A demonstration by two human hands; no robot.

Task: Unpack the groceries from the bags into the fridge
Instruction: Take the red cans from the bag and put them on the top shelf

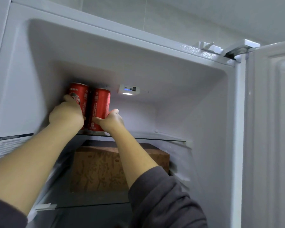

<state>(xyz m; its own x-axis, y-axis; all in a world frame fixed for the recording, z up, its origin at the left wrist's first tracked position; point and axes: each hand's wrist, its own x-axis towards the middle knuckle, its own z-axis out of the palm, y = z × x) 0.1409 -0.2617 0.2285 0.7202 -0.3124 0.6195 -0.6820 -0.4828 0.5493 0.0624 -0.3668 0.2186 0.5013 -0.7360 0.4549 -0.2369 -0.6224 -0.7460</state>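
Two red cans stand on the top shelf, one hand gripping each.

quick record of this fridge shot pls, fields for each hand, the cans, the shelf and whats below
left hand: grips the left red can
right hand: grips the right red can
cans: upright, side by side, left end of the top glass shelf
below: brown box on the next shelf down
back wall: lit control panel
door: open, at right

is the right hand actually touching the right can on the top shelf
Touching. In the head view the right hand curls its thumb and fingers round the right can, low down.
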